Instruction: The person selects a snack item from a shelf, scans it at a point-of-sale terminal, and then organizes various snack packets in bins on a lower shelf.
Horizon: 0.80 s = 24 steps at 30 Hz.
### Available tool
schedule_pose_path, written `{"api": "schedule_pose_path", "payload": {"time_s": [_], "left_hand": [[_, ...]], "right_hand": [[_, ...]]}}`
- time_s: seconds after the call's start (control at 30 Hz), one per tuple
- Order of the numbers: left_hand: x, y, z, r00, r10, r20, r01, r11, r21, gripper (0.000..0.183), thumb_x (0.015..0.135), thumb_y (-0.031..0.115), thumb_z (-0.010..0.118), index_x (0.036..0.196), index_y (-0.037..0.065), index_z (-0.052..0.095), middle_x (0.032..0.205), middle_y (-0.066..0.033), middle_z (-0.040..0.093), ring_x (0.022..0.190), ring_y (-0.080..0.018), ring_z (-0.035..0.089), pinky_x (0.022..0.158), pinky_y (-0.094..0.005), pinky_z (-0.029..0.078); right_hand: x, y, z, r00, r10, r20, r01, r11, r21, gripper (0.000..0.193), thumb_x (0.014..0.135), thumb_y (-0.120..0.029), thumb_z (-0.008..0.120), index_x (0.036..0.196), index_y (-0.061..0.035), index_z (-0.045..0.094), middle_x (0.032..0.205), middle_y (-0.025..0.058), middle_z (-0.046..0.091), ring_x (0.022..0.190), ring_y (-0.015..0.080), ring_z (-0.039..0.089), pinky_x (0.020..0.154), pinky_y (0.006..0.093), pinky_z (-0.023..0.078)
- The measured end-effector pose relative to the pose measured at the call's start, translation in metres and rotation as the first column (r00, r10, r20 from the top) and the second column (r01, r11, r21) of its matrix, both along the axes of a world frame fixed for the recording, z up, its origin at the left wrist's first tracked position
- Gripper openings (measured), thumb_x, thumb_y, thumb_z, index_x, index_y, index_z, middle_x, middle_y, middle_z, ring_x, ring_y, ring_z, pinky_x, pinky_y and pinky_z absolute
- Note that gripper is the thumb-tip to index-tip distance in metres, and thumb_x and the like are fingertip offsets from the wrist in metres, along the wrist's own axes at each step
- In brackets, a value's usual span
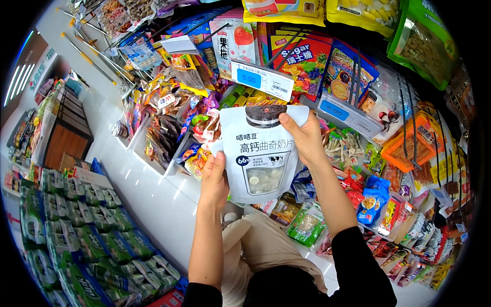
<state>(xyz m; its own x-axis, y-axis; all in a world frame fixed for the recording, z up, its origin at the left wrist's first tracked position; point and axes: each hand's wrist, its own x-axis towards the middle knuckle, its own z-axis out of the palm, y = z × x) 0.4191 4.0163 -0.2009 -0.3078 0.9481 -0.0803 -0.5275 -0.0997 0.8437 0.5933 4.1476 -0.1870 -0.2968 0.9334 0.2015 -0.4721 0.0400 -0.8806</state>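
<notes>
— So, what have the two hands got between them?

— One thing only: a white stand-up plastic pouch with a dark round biscuit pictured at its top and a clear window low on its front (262,153). The right hand (302,135) is closed on the pouch's upper right corner, thumb across the front, fingers behind. The left hand (215,176) is closed on the lower left edge, thumb on the front face near the window.

— How does the pouch lie?

— Upright, long axis running near to far in the view, front face turned toward the person. It sits between the hands, so the right hand is at the far, top end and the left at the near, bottom end. Neither hand is free.

— And around it?

— Just beyond the top edge a white price tag with a blue panel (262,79) juts out on a peg, very near the pouch. Behind that hang red and blue sweet bags (307,61). To the left, white bins of small wrapped snacks (163,138) line the shelf; to the right, more packets, among them a blue snack bag (373,199). Near left, on the floor, stand stacked green-wrapped packs (76,225). Below the pouch the person's beige trousers (255,250) show.
</notes>
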Motion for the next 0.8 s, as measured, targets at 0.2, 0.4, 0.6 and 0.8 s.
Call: {"api": "schedule_pose_path", "payload": {"time_s": [0.2,0.4,0.6,0.8], "left_hand": [[-0.015,0.008,-0.001,0.928,0.363,-0.089,-0.363,0.932,0.021,0.027,0.096,0.030,0.050,0.106,0.006,0.057,0.101,-0.0045,0.065,0.088,-0.0121,0.062,0.079,-0.0273,0.049],[-0.027,0.004,0.007,0.827,0.519,-0.215,-0.510,0.854,0.101,0.027,0.094,0.030,0.054,0.100,0.004,0.058,0.094,-0.0058,0.066,0.081,-0.0119,0.062,0.074,-0.0258,0.050],[-0.030,0.002,0.014,0.732,0.624,-0.272,-0.637,0.769,0.051,0.029,0.094,0.032,0.054,0.097,0.004,0.056,0.091,-0.0051,0.064,0.076,-0.0114,0.061,0.069,-0.0260,0.049],[-0.032,0.002,0.015,0.742,0.626,-0.239,-0.635,0.771,0.047,0.032,0.092,0.034,0.056,0.102,0.004,0.054,0.095,-0.0062,0.064,0.082,-0.0139,0.062,0.074,-0.0279,0.050]], "right_hand": [[-0.021,-0.001,0.010,0.989,-0.062,0.132,0.036,0.981,0.190,0.027,0.086,-0.024,0.067,0.096,0.0011,0.063,0.085,0.0015,0.065,0.075,0.0060,0.056,0.068,0.0222,0.046],[-0.018,0.008,0.024,0.966,-0.226,0.128,0.173,0.927,0.333,0.026,0.088,-0.019,0.065,0.104,0.0018,0.062,0.091,0.0054,0.066,0.082,0.0085,0.060,0.073,0.0240,0.047],[-0.018,0.024,0.051,0.941,-0.336,0.048,0.288,0.865,0.411,0.026,0.089,-0.013,0.062,0.111,-0.0002,0.063,0.098,0.0094,0.067,0.087,0.0122,0.062,0.079,0.0254,0.048],[-0.019,0.030,0.050,0.922,-0.356,0.152,0.253,0.851,0.461,0.024,0.088,-0.009,0.060,0.110,-0.0023,0.064,0.099,0.0101,0.068,0.087,0.0126,0.064,0.078,0.0261,0.049]]}}
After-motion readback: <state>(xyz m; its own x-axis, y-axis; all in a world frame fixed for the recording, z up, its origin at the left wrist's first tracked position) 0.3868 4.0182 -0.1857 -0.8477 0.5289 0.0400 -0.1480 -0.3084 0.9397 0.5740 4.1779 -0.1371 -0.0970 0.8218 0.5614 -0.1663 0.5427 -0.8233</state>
